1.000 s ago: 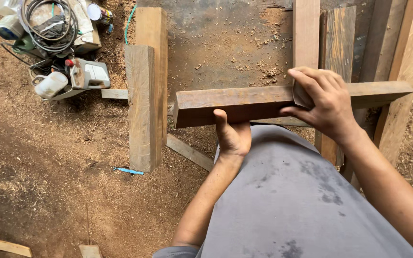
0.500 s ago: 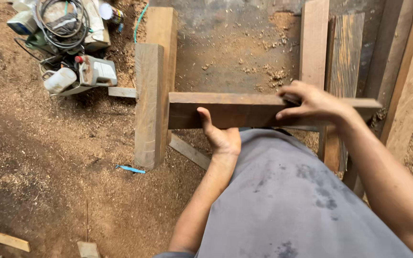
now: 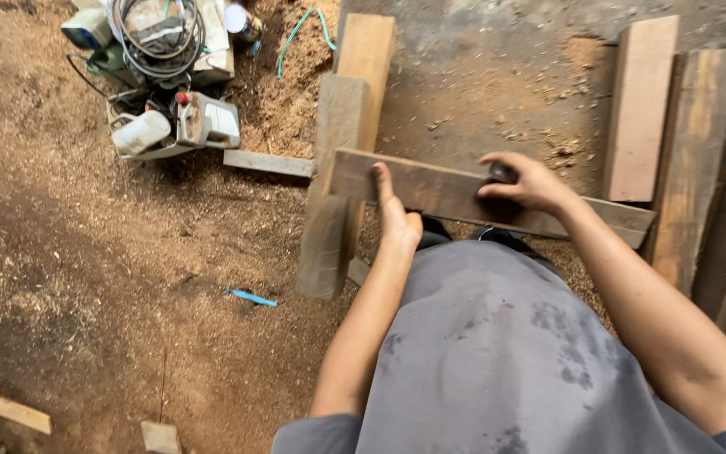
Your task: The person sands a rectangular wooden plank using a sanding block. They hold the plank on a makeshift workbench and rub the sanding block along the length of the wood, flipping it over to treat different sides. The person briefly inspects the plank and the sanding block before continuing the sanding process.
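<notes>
Lying under both hands' fingers (image 3: 497, 174), the plank (image 3: 447, 192) crosses a beam (image 3: 338, 143).

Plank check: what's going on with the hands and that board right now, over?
Left hand and right hand both grip plank. Thick beam under its left end. Sawdust around.

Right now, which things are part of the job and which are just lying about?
In hand: plank, held by left hand and right hand; beam under its end.
Lying about: power tools, cable coil, blue pen, boards.
</notes>
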